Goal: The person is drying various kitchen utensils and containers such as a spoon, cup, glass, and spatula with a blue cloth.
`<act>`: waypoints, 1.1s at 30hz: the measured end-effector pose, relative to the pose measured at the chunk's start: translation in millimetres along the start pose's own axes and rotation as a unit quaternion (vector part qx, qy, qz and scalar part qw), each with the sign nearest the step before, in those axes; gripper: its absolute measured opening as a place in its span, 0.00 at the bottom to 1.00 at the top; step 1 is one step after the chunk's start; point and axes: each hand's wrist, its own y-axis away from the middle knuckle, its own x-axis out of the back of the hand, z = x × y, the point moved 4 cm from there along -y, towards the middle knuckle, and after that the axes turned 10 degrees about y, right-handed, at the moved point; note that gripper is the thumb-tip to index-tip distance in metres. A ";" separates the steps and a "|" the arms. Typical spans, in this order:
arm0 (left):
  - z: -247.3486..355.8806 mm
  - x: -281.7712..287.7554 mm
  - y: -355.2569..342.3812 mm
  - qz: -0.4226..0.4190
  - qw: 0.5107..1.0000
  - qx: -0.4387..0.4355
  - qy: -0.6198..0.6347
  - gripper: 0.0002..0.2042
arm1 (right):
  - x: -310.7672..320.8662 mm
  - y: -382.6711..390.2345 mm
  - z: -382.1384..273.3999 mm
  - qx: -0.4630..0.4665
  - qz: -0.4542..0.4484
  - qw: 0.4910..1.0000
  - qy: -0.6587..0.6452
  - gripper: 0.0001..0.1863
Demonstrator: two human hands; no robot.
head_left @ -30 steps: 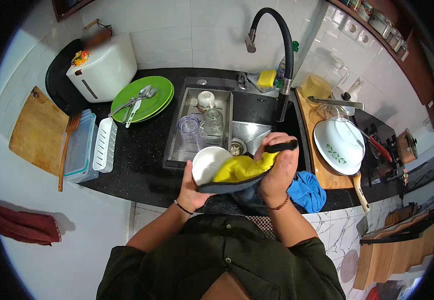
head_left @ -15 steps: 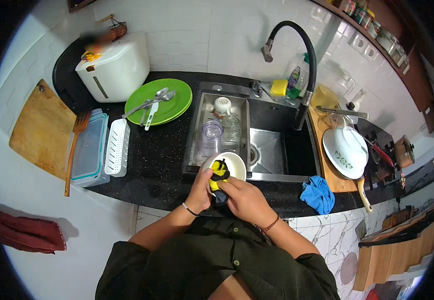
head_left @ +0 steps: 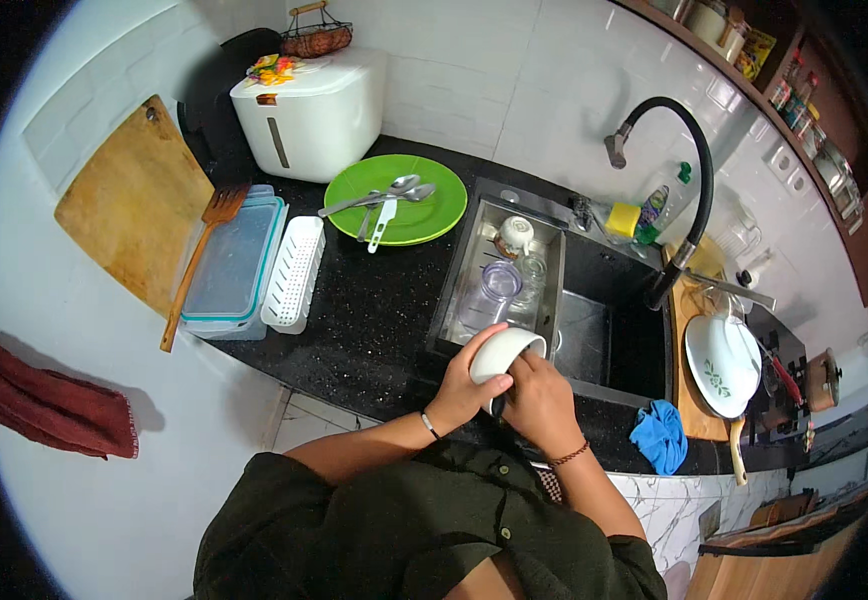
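A white bowl (head_left: 503,353) is tipped on its side in front of my body, near the counter's front edge. My left hand (head_left: 460,393) is closed around its outside, thumb along the lower side. The fingers of my right hand (head_left: 542,402) are curled into the bowl's mouth, pressing a cloth (head_left: 497,407) there. Only a small dark bit of that cloth shows below the bowl; bowl and fingers hide the rest. Just beyond my hands, the sink's steel drainer tray (head_left: 462,262) holds a clear purplish cup (head_left: 501,283), a glass (head_left: 531,277) and a white mug (head_left: 516,233).
Green plates (head_left: 434,222) with cutlery lie left of the sink (head_left: 584,322). Further left stand a slotted white basket (head_left: 295,272) and a lidded container (head_left: 236,262) under a wooden spatula (head_left: 194,270). A black faucet (head_left: 706,165) arches over the basin. A blue cloth (head_left: 661,438) sits right.
The bowl has turned onto its side, and the yellow-and-black cloth is now mostly hidden by it. My right hand has moved into the bowl's mouth. The whole view has shifted and tilted.
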 end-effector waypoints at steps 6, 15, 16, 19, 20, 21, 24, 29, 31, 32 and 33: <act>-11.0 -1.3 -0.6 -0.023 0.999 0.029 -0.004 0.38 | -3.6 3.5 2.7 0.006 -0.104 0.970 -0.219 0.16; -35.8 -2.3 -15.5 0.020 0.983 0.117 0.139 0.26 | 22.9 2.8 23.4 -0.042 0.018 0.993 -0.111 0.14; -38.8 1.4 -17.2 0.028 0.974 0.124 0.189 0.26 | 31.0 1.5 27.1 -0.019 0.027 0.990 -0.134 0.12; -39.9 10.3 -19.2 0.058 0.947 0.202 0.242 0.25 | 73.2 1.7 43.4 -0.070 0.119 0.977 -0.160 0.10; -39.2 10.4 -20.4 0.054 0.945 0.199 0.253 0.24 | 86.2 3.5 47.8 -0.086 0.159 0.972 -0.148 0.10; -40.8 10.7 -18.6 0.063 0.944 0.208 0.247 0.25 | 94.8 7.5 52.3 -0.099 0.210 0.963 -0.139 0.11; -36.8 5.2 -15.0 0.079 0.949 0.227 0.206 0.29 | 108.0 9.0 49.8 -0.119 0.258 0.952 -0.113 0.10; -46.5 6.5 -11.0 0.062 0.942 0.227 0.241 0.24 | 58.6 5.6 9.0 0.004 0.069 0.989 -0.130 0.16; -46.3 6.6 -10.4 0.046 0.936 0.207 0.281 0.24 | 41.5 8.3 3.1 0.039 0.004 0.984 -0.174 0.18; -45.6 8.8 -10.5 0.047 0.936 0.206 0.280 0.24 | 34.7 8.9 5.4 0.035 -0.003 0.984 -0.176 0.18; -45.5 11.3 -10.4 0.044 0.933 0.212 0.289 0.24 | 29.2 8.4 8.3 0.037 -0.003 0.984 -0.177 0.18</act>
